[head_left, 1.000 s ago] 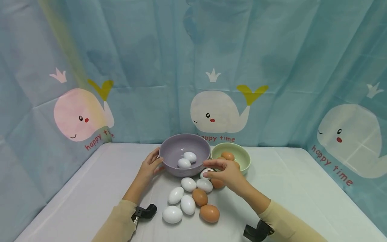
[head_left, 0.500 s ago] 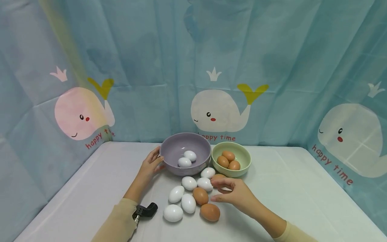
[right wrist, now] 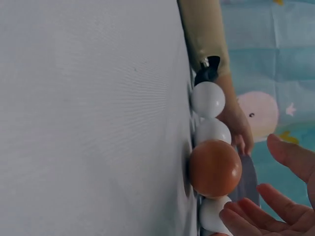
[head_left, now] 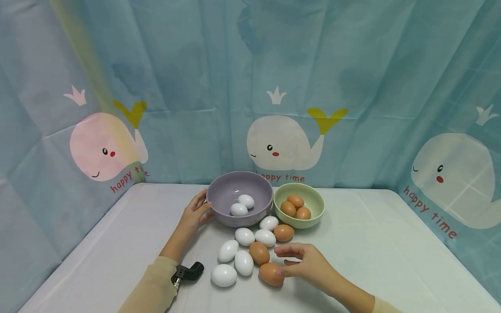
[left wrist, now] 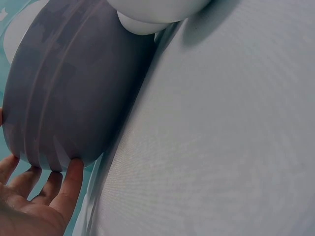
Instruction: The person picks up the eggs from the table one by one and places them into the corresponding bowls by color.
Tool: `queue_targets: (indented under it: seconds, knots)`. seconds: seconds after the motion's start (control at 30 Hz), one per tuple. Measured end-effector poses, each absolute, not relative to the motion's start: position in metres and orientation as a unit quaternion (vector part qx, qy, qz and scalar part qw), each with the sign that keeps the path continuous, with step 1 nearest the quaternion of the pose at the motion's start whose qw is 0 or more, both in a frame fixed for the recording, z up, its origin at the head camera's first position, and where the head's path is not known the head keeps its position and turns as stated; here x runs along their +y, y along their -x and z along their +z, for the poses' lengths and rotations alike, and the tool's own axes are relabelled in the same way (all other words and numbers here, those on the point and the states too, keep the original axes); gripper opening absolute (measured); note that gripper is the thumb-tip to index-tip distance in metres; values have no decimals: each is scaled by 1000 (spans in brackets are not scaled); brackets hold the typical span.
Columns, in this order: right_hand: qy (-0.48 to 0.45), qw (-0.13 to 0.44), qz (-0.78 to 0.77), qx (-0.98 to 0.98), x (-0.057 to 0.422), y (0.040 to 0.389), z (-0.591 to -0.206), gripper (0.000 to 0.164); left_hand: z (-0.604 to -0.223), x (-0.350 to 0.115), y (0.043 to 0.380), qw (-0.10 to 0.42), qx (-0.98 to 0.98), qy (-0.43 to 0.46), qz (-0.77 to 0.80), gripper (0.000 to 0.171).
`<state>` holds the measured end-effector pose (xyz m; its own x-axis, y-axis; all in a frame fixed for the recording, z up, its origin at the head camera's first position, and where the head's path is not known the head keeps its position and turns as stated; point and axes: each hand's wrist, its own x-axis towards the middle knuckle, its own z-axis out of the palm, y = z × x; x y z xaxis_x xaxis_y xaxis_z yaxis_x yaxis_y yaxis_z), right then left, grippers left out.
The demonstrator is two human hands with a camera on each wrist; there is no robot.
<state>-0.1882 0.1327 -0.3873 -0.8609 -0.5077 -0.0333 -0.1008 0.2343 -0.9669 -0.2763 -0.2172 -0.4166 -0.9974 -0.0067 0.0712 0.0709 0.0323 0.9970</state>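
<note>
My left hand (head_left: 193, 213) rests against the left side of the purple bowl (head_left: 219, 193), fingers spread; its fingertips touch the outer wall of the bowl (left wrist: 74, 93) in the left wrist view. Two white eggs lie inside that bowl. My right hand (head_left: 309, 267) hovers over the nearest brown egg (head_left: 270, 274), thumb overlapping its right side in the head view. The right wrist view shows this brown egg (right wrist: 215, 168) beside the parted fingers and thumb, not gripped. A second brown egg (head_left: 259, 253) lies just behind it, and a third (head_left: 283, 233) farther back.
The green bowl (head_left: 318, 213), holding three brown eggs, stands right beside the purple one. Several white eggs (head_left: 244, 263) lie loosely grouped before the bowls on the white tablecloth (head_left: 375, 243). A blue whale-print curtain (head_left: 184, 143) hangs behind.
My right hand has moved from above the white egg by the bowls toward the near brown egg, uncovering the green bowl. The left hand stays on the purple bowl.
</note>
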Motion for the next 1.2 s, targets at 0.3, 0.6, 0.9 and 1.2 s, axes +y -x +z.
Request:
queue_targets:
  seconds: [0.3, 0.6, 0.9, 1.2]
  knots:
    - [211, 181, -563, 778, 132, 185, -396, 48, -416, -217, 276, 30, -719, 17, -694, 61]
    - [215, 177, -535, 797, 130, 185, -400, 41, -418, -217, 278, 29, -720, 17, -693, 61]
    - [217, 170, -524, 806, 128, 186, -404, 41, -418, -217, 277, 30, -720, 18, -693, 61]
    - [216, 176, -528, 802, 129, 187, -406, 39, -416, -217, 277, 28, -720, 19, -693, 61]
